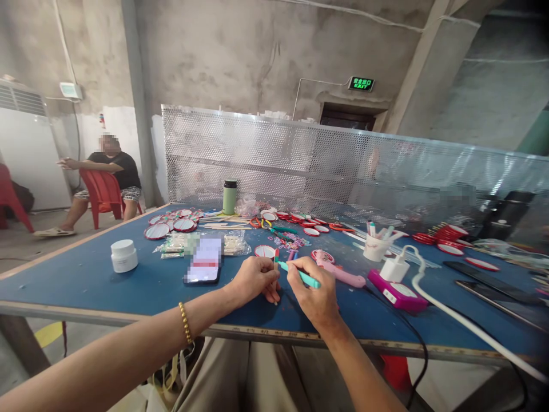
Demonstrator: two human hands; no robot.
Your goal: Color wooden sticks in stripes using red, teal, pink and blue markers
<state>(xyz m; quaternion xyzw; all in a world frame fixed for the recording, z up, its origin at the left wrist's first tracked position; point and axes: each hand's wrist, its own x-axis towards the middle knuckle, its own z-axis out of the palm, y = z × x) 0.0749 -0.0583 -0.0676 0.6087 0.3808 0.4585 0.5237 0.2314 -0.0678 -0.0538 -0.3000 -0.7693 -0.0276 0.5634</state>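
Note:
My left hand [254, 279], with a gold bead bracelet at the wrist, pinches a flat wooden stick [276, 258] close to the table's front edge. The stick stands roughly upright, its top end coloured red and green. A turquoise marker [307, 278] sits in the closed fingers of my right hand [319, 294], its tip touching or very near the coloured end; I cannot tell which. Just behind the hands lie a round white disc with a red rim [265, 251] and some small purple marker pieces [293, 255]. A pink glue gun [343, 273] lies to the right.
On the blue table [163, 297] are a phone [206, 260], a white jar [124, 256], bagged sticks [235, 243], pliers [281, 230] and a green bottle [230, 198]. To the right are a cup of pens [376, 246], a purple power strip [397, 290] and cables. A person sits far left.

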